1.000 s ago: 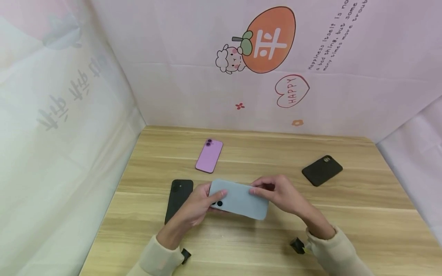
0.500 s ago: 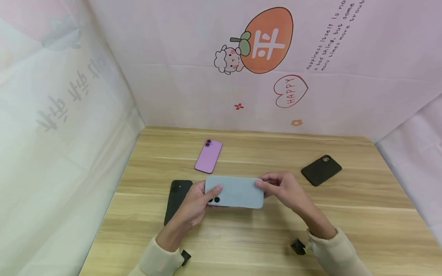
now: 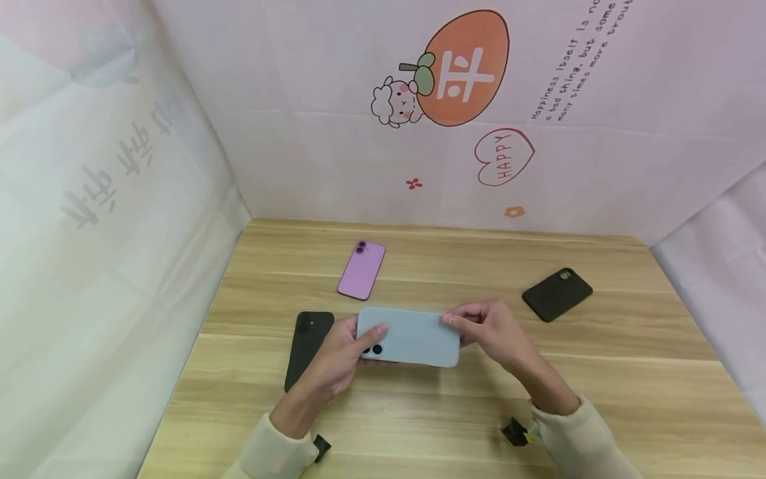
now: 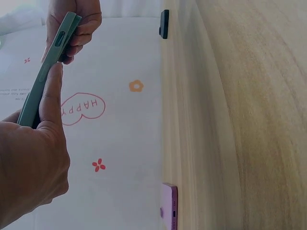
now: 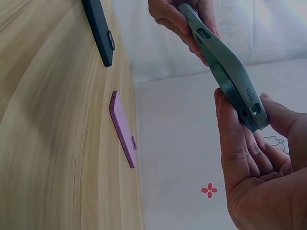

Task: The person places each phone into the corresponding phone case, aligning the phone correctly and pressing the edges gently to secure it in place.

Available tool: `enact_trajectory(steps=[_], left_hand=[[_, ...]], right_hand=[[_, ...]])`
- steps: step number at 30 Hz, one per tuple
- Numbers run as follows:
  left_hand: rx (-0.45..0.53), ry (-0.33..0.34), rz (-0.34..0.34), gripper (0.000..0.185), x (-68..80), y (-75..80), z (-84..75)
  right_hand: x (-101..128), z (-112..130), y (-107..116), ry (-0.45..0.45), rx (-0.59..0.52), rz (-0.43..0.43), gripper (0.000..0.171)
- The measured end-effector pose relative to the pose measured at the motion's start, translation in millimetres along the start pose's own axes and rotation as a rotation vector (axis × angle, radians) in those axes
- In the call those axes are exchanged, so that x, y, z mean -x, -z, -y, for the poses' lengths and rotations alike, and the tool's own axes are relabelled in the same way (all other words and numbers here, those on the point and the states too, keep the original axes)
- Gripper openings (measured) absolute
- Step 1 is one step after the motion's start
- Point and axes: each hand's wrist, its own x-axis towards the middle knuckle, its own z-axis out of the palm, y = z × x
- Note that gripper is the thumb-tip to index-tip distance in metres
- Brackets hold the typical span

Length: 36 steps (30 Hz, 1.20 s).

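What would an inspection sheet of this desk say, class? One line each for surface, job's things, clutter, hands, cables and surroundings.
Surface: light wooden table, grain running left to right.
Job's things: pale blue-grey phone in case, held above the table, back up, two camera lenses at its left end.
Clutter: purple phone lying back up toward the far edge; black phone flat by the left hand; black case at far right.
Hands: left hand has its grip on the left end, thumb on top; right hand pinches the right end.
Cables: nothing seen.
Surroundings: pink backdrop with an orange fruit cartoon, a HAPPY heart and small flowers.
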Motion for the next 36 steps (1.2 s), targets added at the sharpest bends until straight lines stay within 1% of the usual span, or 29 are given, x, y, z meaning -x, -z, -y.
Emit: enact_trajectory(steps=[7, 14, 20, 27, 36], left_hand=[[-0.001, -0.005, 0.0, 0.04, 0.7, -1.0, -0.8], [0.006, -0.02, 0.015, 0.038, 0.5, -3.3, -1.8], [0.011, -0.024, 0.009, 0.036, 0.2, -4.7, -2.0], [0.003, -0.032, -0.003, 0.036, 1.6, -5.7, -2.2], [0.039, -0.017, -0.046, 0.039, 1.9, -3.2, -2.2]], right_hand=[[0.2, -0.2, -0.7, 0.012, -0.001, -0.011, 0.023], [1.6, -1.5, -0.8, 0.037, -0.059, -0.024, 0.02], [2.8, -1.2, -1.1, 0.057, -0.061, -0.04, 0.019], [2.5, -0.6, -1.0, 0.032, -0.063, -0.036, 0.021], [2.5, -2.9, -1.3, 0.009, -0.112, 0.007, 0.027]])
